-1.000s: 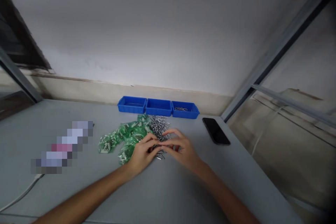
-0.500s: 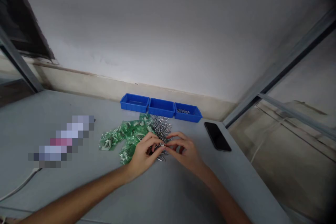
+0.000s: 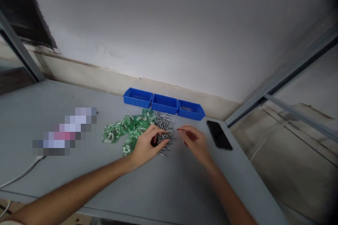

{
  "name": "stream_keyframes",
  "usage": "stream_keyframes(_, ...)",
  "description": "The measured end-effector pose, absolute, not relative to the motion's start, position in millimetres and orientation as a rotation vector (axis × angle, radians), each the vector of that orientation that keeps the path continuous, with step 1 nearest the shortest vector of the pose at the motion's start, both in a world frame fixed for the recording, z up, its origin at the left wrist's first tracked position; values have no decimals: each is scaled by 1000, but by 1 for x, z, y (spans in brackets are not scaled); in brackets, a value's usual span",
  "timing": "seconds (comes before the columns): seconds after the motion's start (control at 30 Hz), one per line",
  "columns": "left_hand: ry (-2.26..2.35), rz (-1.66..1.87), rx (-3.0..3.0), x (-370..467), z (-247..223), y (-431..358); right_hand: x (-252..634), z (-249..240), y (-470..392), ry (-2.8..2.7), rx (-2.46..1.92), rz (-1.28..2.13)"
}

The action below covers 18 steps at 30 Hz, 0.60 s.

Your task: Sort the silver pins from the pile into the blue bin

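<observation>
so the left hand (image 3: 148, 146) has its thumb and index parted over the loose metal pins (image 3: 164, 121), which spread under and past those fingers. right hand (image 3: 196, 142) is bunched just right of the pile, can't tell if it's gripping one. green bags (image 3: 136, 126) sit left of the fingers.

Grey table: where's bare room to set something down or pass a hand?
Bare table between the forearms, toward the front edge; another patch between the blurred-out item and the green bags. Narrow strip between right hand and phone. Crowded: the middle, with bags, metal pieces and left hand before the blue trays.
</observation>
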<state>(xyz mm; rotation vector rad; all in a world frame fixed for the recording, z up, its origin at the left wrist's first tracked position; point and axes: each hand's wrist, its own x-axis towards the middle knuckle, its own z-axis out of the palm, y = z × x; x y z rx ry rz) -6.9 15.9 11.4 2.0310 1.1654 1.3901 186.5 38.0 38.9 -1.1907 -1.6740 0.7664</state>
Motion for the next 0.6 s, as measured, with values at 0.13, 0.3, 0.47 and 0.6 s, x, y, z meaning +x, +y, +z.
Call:
stream_keyframes(0.13,1218,1213,2088,-7,6,16,209,31,59,-1465,-1366,618)
stream_keyframes(0.3,1246,1160,2118,-7,7,16,232,23,93,-1269,-1399,511)
stream_keyframes(0.47,1303,1123,2273,-10,10,15,239,25,131,-1174,-1312,541)
stream_keyframes(0.6,1221,1031,2697,-11,5,14,234,29,146,-1185,-1303,619)
